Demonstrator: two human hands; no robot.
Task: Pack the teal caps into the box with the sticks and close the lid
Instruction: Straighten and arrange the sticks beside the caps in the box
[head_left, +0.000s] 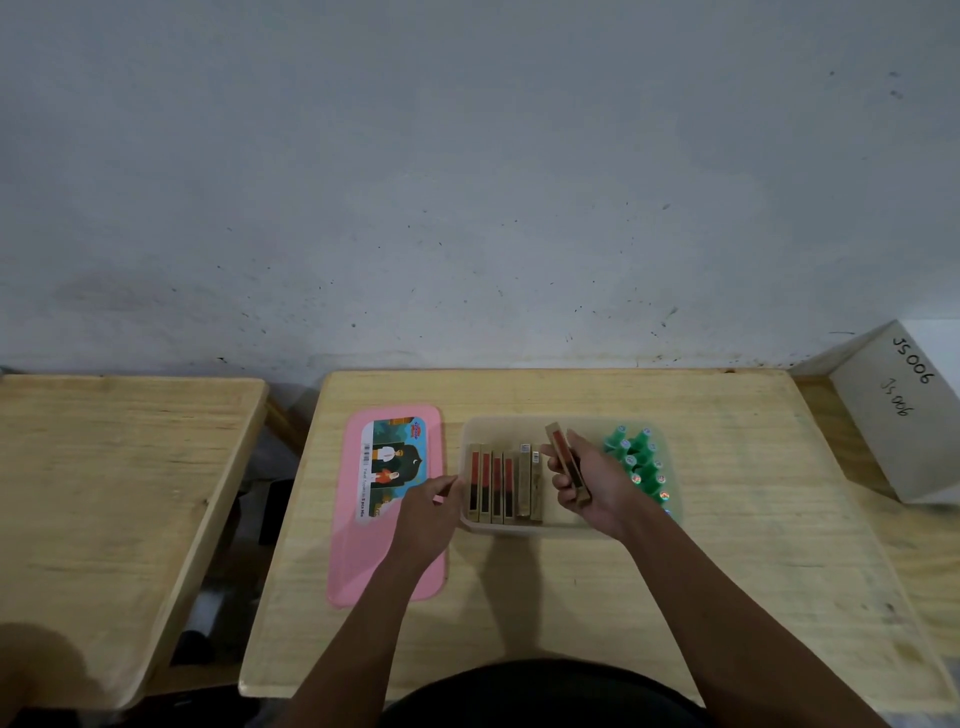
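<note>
- The right hand (597, 488) pinches 1 stick (563, 452) between thumb and curled fingers; the stick is tilted and sits above the middle of the box (519, 526).
- Just left of this hand, a row of 6 sticks (491, 486) stands side by side in the left part of the clear box.
- Just right of this hand, the teal caps (641, 462) are packed close together; they seem to be inside the right end of the box.
- The left hand (423, 514) has loosely curled fingers, with the tips at the left wall of the box. I cannot tell if it grips the wall.
- Under the left hand and wrist, the pink lid (363, 571) lies flat on the worktop (571, 597), beside the box, with the picture label up.
- Far right of the right hand stands a white block (893, 410) with the writing "JS006".
- Far left of the left hand is a second worktop (104, 493).
</note>
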